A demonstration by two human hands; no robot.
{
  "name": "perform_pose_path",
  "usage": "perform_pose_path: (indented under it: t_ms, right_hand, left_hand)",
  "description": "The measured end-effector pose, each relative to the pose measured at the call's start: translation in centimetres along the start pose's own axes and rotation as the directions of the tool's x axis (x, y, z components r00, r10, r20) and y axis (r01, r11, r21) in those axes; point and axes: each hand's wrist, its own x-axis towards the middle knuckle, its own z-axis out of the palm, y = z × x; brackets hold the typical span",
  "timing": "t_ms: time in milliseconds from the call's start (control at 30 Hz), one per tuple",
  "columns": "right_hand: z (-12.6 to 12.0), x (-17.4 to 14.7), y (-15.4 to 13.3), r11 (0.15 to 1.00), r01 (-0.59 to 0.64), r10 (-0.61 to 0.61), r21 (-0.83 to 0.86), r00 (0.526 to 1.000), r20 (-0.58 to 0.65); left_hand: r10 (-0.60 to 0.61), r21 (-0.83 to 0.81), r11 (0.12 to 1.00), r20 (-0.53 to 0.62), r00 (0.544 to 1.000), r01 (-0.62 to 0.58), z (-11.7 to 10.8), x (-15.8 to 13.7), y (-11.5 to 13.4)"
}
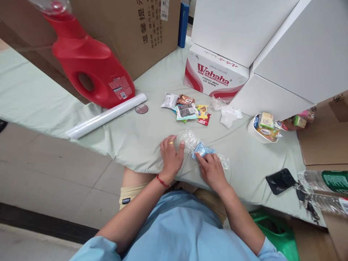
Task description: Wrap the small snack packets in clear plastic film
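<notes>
A small blue snack packet (202,149) lies on crumpled clear plastic wrap (189,139) near the table's front edge. My right hand (213,170) is on the packet's lower edge, one finger stretched across it and the others curled in. Part of the wrap spreads out beyond those fingers to the right. My left hand (172,154) stands to the left of the wrap, thumb apart from the fingers, with nothing visible in it. The thumb tip is close to the wrap; whether they touch I cannot tell.
Several snack packets (187,110) lie in a pile beyond my hands. A white tub (252,131) of snacks is at the right, near a black wallet (280,180) and keys (301,192). A plastic-film roll (106,116) and red jug (89,61) stand left, cartons (216,74) behind.
</notes>
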Motion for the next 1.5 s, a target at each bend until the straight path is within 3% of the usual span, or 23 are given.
perform_pose_path:
  t_ms: [233,367,467,567,733,867,933,1000,1100,1167,1300,1433,1500]
  right_hand:
    - [0.0,0.1,0.4,0.994,-0.006,0.007,0.105,1.0,-0.011]
    - [0.0,0.0,0.6,0.99,-0.011,0.01,0.14,1.0,0.004]
    - [0.0,0.0,0.6,0.988,-0.011,0.01,0.152,1.0,0.012]
    - [-0.1,0.0,0.6,0.985,-0.007,0.001,0.174,0.999,0.033]
    - [-1.4,-0.8,0.8,0.943,0.046,-0.057,0.33,0.998,0.024]
    - [-3.0,-2.9,2.1,0.902,0.091,-0.133,0.421,0.989,0.07]
    - [-3.3,-4.0,3.4,0.886,-0.021,-0.033,0.463,0.994,0.109]
    - [-2.9,-4.8,5.0,0.853,-0.207,0.19,0.48,0.978,0.085]
    - [-1.6,-4.9,7.1,0.82,-0.419,0.493,0.389,0.863,-0.11]
    - [-0.6,-4.6,7.7,0.832,-0.466,0.537,0.302,0.813,-0.224]
    - [-0.2,-3.8,7.2,0.857,-0.372,0.465,0.357,0.857,-0.222]
    - [-1.8,-1.9,5.6,0.744,-0.357,0.52,0.565,0.84,-0.154]
    - [-2.5,0.2,4.4,0.737,-0.34,0.493,0.584,0.862,-0.12]
  left_hand:
    - [-0.133,0.132,0.986,0.228,0.965,0.105,2.0,2.7,1.1]
    - [-0.147,-0.104,0.976,0.323,0.935,0.189,1.1,3.1,2.2]
    - [-0.122,-0.338,0.903,0.385,0.915,0.263,-0.1,2.4,3.8]
    - [0.053,-0.468,0.869,0.416,0.908,0.164,-0.7,0.9,5.9]
    - [0.33,-0.31,0.935,0.592,0.736,-0.17,0.2,-1.2,7.4]
    - [0.461,-0.208,0.878,0.612,0.643,-0.431,1.1,-2.0,6.3]
    - [0.507,-0.19,0.834,0.633,0.585,-0.518,1.2,-2.4,5.5]
    - [0.536,-0.173,0.798,0.643,0.547,-0.578,1.2,-2.8,4.8]
    - [0.556,-0.156,0.771,0.637,0.533,-0.618,1.2,-3.5,4.1]
    - [0.566,-0.147,0.76,0.627,0.535,-0.633,1.3,-3.8,3.8]
    - [0.592,-0.135,0.737,0.601,0.537,-0.662,1.6,-4.1,3.5]
    - [0.615,-0.124,0.714,0.581,0.533,-0.689,1.9,-4.5,3.0]
    - [0.622,-0.11,0.705,0.572,0.535,-0.701,2.1,-4.8,2.9]
